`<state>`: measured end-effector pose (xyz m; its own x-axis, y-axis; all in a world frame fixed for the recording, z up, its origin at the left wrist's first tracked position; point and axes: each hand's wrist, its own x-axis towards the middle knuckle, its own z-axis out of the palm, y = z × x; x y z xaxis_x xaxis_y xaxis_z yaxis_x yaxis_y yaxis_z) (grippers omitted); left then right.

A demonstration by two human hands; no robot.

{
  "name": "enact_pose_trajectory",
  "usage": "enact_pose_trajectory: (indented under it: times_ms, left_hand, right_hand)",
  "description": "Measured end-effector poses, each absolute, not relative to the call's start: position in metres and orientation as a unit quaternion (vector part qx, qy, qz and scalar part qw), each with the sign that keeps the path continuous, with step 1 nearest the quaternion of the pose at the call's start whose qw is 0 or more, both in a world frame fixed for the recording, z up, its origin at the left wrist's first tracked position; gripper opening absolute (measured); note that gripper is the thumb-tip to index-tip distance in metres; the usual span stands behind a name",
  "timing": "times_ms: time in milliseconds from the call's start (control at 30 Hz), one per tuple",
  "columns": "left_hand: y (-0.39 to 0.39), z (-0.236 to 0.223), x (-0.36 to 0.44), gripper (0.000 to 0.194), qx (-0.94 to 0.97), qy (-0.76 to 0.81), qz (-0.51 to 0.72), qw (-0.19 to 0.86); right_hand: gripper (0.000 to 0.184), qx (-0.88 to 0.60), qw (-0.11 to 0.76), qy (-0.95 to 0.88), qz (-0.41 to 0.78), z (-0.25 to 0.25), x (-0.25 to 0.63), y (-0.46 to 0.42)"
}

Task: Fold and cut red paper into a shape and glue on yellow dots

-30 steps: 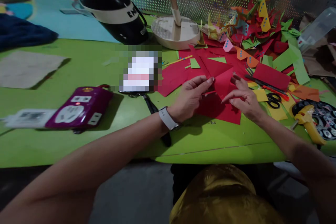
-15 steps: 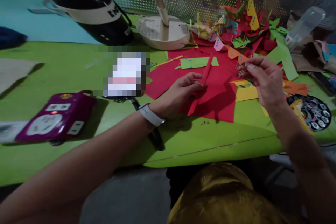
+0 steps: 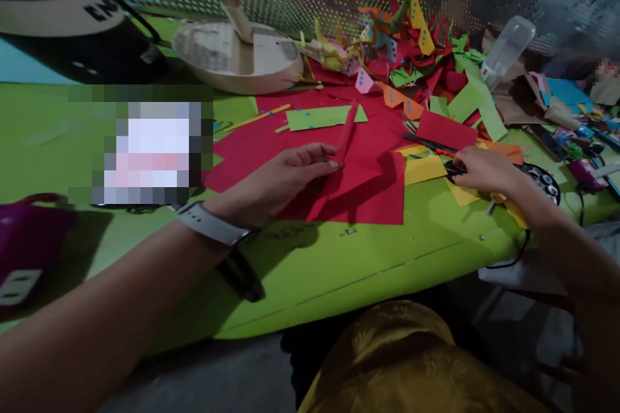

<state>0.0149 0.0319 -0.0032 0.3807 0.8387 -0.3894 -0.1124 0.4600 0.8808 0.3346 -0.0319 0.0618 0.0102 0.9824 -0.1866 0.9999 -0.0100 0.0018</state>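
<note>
My left hand (image 3: 285, 181) is closed in a pinch on a narrow folded strip of red paper (image 3: 347, 132), held tilted above a large red paper sheet (image 3: 372, 200). A green paper strip with blue dots (image 3: 320, 119) lies on the sheet, behind the red strip. At the right, my right hand (image 3: 484, 171) is closed at the dark handles of a pair of scissors (image 3: 431, 144). Their blades point left, beside a small red paper piece (image 3: 448, 131). Yellow paper (image 3: 423, 170) lies just below the blades. The right fingertips are partly hidden.
A heap of coloured paper cuttings (image 3: 402, 45) is at the back, beside a clear plastic bottle (image 3: 511, 45). A white round fan base (image 3: 281, 58) and a black bottle (image 3: 97, 32) stand at the back left. A purple power socket box (image 3: 33, 245) is at left.
My right hand has come down and nearer, from above the papers to the scissors' handles. My left hand still pinches the red strip. The view has shifted to the right.
</note>
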Motion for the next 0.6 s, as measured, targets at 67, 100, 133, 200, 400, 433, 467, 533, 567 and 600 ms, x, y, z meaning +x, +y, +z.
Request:
enact_pose_trajectory:
  times_ms: [67,100,133,200,400,433,467,533,567,600]
  left_hand:
    - [0.031,-0.001,0.015,0.013,0.411,0.446,0.328,0.725]
    - [0.031,0.000,0.015,0.013,0.417,0.444,0.328,0.722]
    - [0.031,0.002,0.015,0.013,0.426,0.441,0.330,0.718]
    - [0.031,0.006,0.015,0.014,0.446,0.433,0.330,0.711]
    - [0.034,0.009,0.012,0.021,0.483,0.395,0.312,0.717]
    - [0.034,0.009,0.012,0.022,0.488,0.393,0.311,0.715]
    - [0.035,0.009,0.012,0.022,0.495,0.393,0.311,0.710]
    - [0.035,0.010,0.012,0.022,0.516,0.392,0.311,0.695]
    - [0.035,0.010,0.012,0.022,0.528,0.390,0.314,0.686]
    - [0.034,0.010,0.012,0.023,0.539,0.386,0.318,0.677]
  right_hand:
    - [0.021,0.706,0.138,0.693,-0.046,0.054,0.339,-0.027]
    - [0.022,0.703,0.165,0.690,-0.040,0.053,0.340,-0.025]
    - [0.022,0.700,0.183,0.689,-0.039,0.053,0.340,-0.023]
    - [0.020,0.694,0.207,0.688,-0.041,0.059,0.338,-0.020]
    - [0.016,0.700,0.273,0.660,0.026,0.100,0.334,-0.029]
    - [0.013,0.711,0.278,0.645,0.029,0.107,0.338,-0.031]
    - [0.012,0.714,0.272,0.645,0.023,0.114,0.343,-0.033]
    - [0.013,0.732,0.218,0.646,-0.006,0.122,0.358,-0.035]
    - [0.015,0.743,0.176,0.646,-0.011,0.122,0.364,-0.034]
    - [0.015,0.753,0.119,0.647,-0.018,0.120,0.369,-0.034]
